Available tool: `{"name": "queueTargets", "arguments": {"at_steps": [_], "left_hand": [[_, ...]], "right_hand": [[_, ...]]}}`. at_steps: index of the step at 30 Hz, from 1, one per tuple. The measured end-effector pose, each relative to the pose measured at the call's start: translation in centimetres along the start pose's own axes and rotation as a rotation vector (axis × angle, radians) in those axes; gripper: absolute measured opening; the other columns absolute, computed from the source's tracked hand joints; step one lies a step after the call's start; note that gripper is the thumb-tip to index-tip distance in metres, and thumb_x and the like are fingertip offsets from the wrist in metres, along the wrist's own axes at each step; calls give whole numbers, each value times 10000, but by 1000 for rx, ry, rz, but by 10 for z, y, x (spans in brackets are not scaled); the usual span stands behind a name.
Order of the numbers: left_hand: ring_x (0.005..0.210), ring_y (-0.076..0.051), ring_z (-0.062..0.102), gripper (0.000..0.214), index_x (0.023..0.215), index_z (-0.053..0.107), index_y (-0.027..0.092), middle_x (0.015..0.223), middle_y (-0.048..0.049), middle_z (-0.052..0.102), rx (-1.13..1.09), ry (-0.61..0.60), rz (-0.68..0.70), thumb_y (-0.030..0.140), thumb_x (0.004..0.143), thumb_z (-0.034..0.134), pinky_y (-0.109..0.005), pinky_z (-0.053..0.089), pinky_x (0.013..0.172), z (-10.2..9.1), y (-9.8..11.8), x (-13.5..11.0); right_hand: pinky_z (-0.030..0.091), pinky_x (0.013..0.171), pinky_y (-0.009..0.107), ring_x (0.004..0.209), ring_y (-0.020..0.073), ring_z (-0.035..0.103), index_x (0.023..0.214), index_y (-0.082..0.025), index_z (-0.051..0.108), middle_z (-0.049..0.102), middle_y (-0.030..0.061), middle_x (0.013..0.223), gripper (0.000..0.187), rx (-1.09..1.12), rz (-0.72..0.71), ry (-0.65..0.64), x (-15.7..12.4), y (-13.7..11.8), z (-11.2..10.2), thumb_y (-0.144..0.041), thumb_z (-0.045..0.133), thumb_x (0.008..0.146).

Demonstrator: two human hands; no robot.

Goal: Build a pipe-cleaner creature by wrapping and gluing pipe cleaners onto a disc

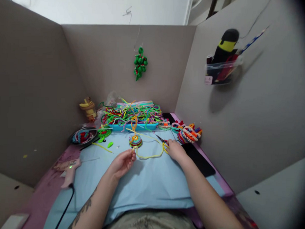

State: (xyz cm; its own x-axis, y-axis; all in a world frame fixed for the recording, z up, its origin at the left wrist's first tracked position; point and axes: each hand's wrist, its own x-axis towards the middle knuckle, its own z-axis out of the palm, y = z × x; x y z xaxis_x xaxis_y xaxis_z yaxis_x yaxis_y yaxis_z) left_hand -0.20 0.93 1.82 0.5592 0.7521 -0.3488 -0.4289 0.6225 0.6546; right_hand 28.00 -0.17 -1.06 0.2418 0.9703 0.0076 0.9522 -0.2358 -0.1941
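Between the fingertips of my left hand [126, 160] is one end of a yellow pipe cleaner [149, 157], which loops across the blue cloth toward the right. My right hand [175, 149] is closed around scissors [165, 146] with yellow handles, their dark blades pointing up and left. Just beyond my left fingertips sits a small round multicoloured piece [135, 141] made of coiled fuzzy stems, an orange strand rising from its top. Some of my right fingers are hidden behind the hand.
A blue tray [134, 128] heaped with coloured pipe cleaners stands at the back. Finished-looking fuzzy figures [189, 134] lie at right beside a black mat [198, 159]. At left are a pink glue gun [71, 171] with a cord and a dark bowl [83, 136]. Grey panels [124, 60] enclose the table.
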Motion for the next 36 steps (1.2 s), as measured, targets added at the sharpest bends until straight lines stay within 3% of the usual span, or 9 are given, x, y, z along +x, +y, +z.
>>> {"name": "queueTargets", "arguments": {"at_steps": [2, 5, 9, 12, 16, 21, 25, 32, 36], "left_hand": [[524, -40, 523, 30, 766, 582, 96, 624, -1, 528, -61, -25, -6, 118, 757, 599, -91, 434, 421, 5, 1, 0], [529, -37, 528, 68, 778, 592, 99, 634, 5, 542, -44, 20, 122, 126, 735, 637, -92, 444, 432, 11, 2, 3], [526, -35, 527, 189, 748, 614, 103, 629, 13, 565, 97, 137, 295, 214, 654, 734, -114, 463, 476, 16, 1, 9], [533, -41, 531, 281, 747, 627, 107, 639, 12, 593, 189, 206, 379, 289, 590, 775, -140, 469, 517, 19, -5, 11], [521, -44, 520, 345, 788, 629, 113, 655, 7, 613, 232, 232, 403, 336, 569, 777, -160, 452, 520, 21, -15, 12], [500, -48, 487, 363, 803, 596, 130, 611, 28, 575, 203, 240, 391, 332, 559, 772, -157, 407, 473, 24, -23, 12], [532, -63, 496, 336, 801, 592, 128, 627, 22, 565, 271, 236, 443, 345, 591, 741, -166, 404, 480, 23, -26, 12], [644, -117, 554, 289, 819, 601, 145, 704, -4, 577, 473, 279, 573, 384, 668, 664, -203, 445, 535, 18, -30, 12], [584, -100, 539, 248, 807, 599, 150, 683, 6, 590, 555, 280, 589, 370, 695, 633, -209, 446, 547, 20, -29, 7]], "right_hand": [[412, 689, 295, 904, 263, 598, 1054, -123, 538, 622, 159, 995, 357, -5, 80, -100, 1, -2, -4, -314, 591, 757], [407, 655, 292, 874, 268, 616, 982, -106, 571, 642, 180, 950, 299, -3, 126, -153, 2, 1, -7, -316, 567, 770], [402, 631, 266, 758, 219, 622, 827, -130, 598, 657, 121, 788, 204, 144, 105, 28, 0, 14, 0, -314, 524, 784], [416, 628, 246, 672, 169, 599, 836, -153, 578, 635, 48, 708, 168, 366, 123, 217, -1, 16, 4, -285, 537, 739], [440, 633, 236, 645, 135, 573, 817, -171, 545, 607, 2, 714, 162, 675, -87, 327, -10, -8, 3, -213, 534, 661], [436, 599, 223, 638, 118, 550, 917, -164, 547, 598, 1, 746, 264, 941, -357, 154, -31, -56, 9, -159, 488, 660], [404, 602, 225, 645, 116, 487, 771, -182, 503, 538, -13, 731, 135, 789, -410, 195, -38, -71, 13, -178, 567, 652], [437, 748, 343, 862, 213, 489, 959, -172, 450, 492, 63, 934, 504, 540, -453, 181, -44, -67, 9, -327, 732, 572], [425, 814, 385, 945, 252, 475, 1011, -159, 453, 488, 98, 989, 543, 424, -472, 234, -48, -69, 7, -364, 731, 592]]}}
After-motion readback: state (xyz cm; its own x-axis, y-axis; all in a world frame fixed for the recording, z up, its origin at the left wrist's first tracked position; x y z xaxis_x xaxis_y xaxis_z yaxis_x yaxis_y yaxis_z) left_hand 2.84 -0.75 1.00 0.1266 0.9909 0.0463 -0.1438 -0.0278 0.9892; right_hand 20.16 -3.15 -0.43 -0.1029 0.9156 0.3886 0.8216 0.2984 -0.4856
